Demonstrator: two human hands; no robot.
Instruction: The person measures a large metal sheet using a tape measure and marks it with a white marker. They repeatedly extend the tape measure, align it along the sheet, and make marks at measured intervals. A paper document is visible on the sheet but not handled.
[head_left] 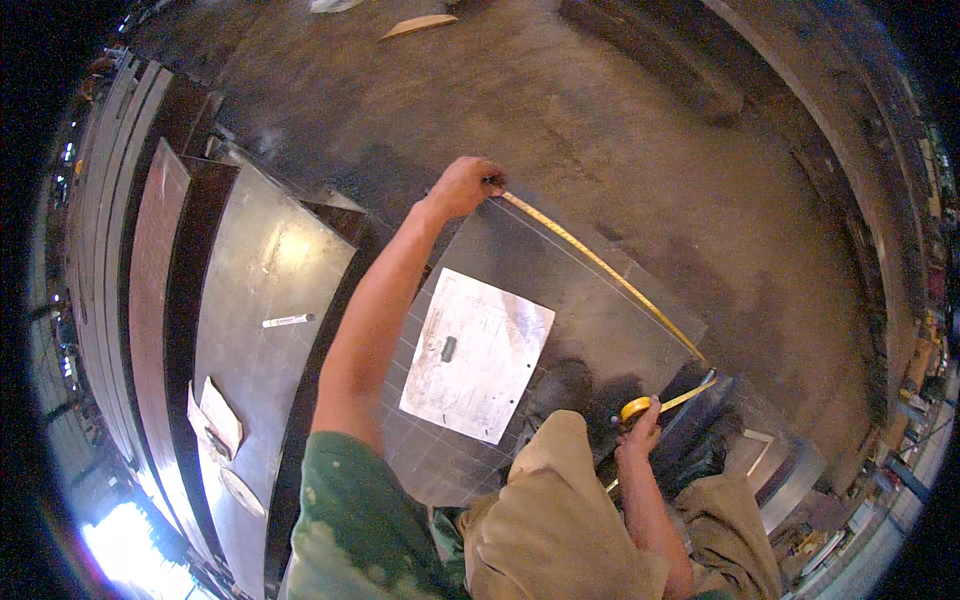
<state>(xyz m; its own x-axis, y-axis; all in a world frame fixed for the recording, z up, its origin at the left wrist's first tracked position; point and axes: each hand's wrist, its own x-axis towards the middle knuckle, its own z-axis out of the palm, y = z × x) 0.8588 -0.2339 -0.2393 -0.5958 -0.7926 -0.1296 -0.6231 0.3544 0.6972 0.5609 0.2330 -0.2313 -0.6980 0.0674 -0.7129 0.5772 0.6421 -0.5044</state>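
Stretching across steel sheet [590,300], yellow tape [600,265], ends pinched by left hand [465,187] and right hand [640,432], beside paper [478,355].

1. White marker [288,321] lying on a big steel plate [262,300], approx 9 o'clock.
2. Folded paper scraps [214,420] on same plate, approx 8 o'clock.
3. More sheets stacked edge-on [120,250] w/ dark gaps, far 9 o'clock.
4. Wood offcut [418,25] on concrete floor [620,120], 12 o'clock.
5. Clutter at 4 o'clock, too small to ID.

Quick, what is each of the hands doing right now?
Left hand: closed on the end of the yellow tape.
Right hand: closed on the tape measure case.
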